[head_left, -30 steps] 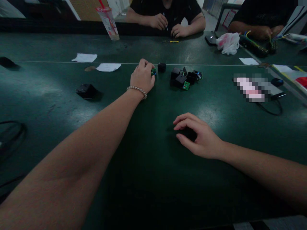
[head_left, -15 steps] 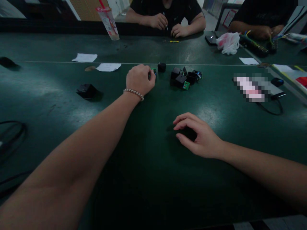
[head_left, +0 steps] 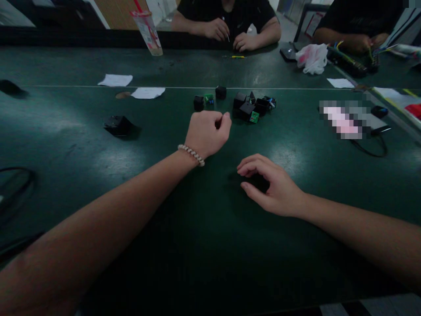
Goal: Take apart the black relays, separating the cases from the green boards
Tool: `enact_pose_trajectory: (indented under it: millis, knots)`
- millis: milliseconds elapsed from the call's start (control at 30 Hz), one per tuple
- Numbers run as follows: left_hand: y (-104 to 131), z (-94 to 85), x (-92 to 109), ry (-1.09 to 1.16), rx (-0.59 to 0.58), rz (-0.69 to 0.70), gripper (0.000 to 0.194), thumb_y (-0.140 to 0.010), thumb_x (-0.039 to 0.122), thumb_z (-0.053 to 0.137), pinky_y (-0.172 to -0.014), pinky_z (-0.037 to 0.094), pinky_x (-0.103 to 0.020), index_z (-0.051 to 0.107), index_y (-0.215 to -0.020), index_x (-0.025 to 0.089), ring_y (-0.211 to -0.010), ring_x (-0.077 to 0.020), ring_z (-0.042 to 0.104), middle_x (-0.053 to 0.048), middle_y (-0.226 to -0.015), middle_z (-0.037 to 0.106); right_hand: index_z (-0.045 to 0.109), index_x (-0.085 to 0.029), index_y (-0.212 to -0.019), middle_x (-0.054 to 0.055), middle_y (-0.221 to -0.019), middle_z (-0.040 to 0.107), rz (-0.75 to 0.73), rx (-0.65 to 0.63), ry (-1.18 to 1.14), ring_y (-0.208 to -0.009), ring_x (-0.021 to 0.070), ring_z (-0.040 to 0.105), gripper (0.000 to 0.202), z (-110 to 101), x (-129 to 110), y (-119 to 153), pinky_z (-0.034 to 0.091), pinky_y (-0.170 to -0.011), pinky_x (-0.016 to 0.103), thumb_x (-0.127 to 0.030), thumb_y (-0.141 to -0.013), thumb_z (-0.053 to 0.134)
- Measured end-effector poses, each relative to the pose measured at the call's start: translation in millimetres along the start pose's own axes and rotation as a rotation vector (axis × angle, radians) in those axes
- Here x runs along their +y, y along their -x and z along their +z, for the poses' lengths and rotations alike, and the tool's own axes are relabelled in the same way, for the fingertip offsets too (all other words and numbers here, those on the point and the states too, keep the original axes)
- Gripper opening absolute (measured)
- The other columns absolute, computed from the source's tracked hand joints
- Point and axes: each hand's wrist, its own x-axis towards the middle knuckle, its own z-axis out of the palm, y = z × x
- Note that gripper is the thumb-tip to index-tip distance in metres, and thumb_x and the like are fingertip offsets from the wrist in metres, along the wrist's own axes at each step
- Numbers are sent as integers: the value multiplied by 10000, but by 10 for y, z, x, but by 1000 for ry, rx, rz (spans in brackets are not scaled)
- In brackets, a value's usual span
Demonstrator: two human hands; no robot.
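Observation:
My left hand (head_left: 208, 134), with a braided bracelet at its wrist, is over the green table with fingers curled; what they hold, if anything, is hidden. Just beyond it lie a small black block (head_left: 198, 103), a green circuit board (head_left: 209, 99) and another black block (head_left: 220, 92). To their right is a cluster of black casings (head_left: 246, 109) with a green board (head_left: 254, 117) at its front. My right hand (head_left: 268, 184) rests on its side on the table, thumb and fingers apart, holding nothing.
A black box (head_left: 117, 125) sits at the left. Paper pieces (head_left: 148, 92) and a cup with a red straw (head_left: 149, 35) are farther back. A phone-like device (head_left: 342, 120) with a cable lies at the right. Across the table, a person's hands (head_left: 217, 30) hold a thin tool.
My left hand has moved back towards me and slightly right, uncovering the small black block and the green board. My right hand has stayed in place.

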Motion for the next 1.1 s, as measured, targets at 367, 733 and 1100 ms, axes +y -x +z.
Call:
enact_pose_trajectory:
  millis: [367,733,1100]
  knots:
    - [836,-114,556,829,-313,-379,508,-1021,589,475,-687,452,-353,572,-664,241,-643,-211,555,-23,-635,595,580,-274,-1265,81,-1149,606,-231,76,126,-1053,266,646,542,3,-10,31,638,-854,446,-371,-837,898]
    - [1117,-245,740,1187,-282,-726,409,-1049,529,481,-712,487,-322,585,-788,232,-724,-201,519,-2,-754,533,565,-258,-1387,122,-1233,644,-355,13,155,-1117,287,678,660,-11,-102,55,638,-861,440,-449,-842,883]
    - [1214,-364,432,1479,-548,-803,293,-968,480,646,-815,576,-398,661,-1115,226,-895,-278,758,-90,-999,783,572,-254,-1372,111,-1165,709,-298,60,116,-1021,269,724,618,13,-94,55,642,-814,420,-333,-828,854]
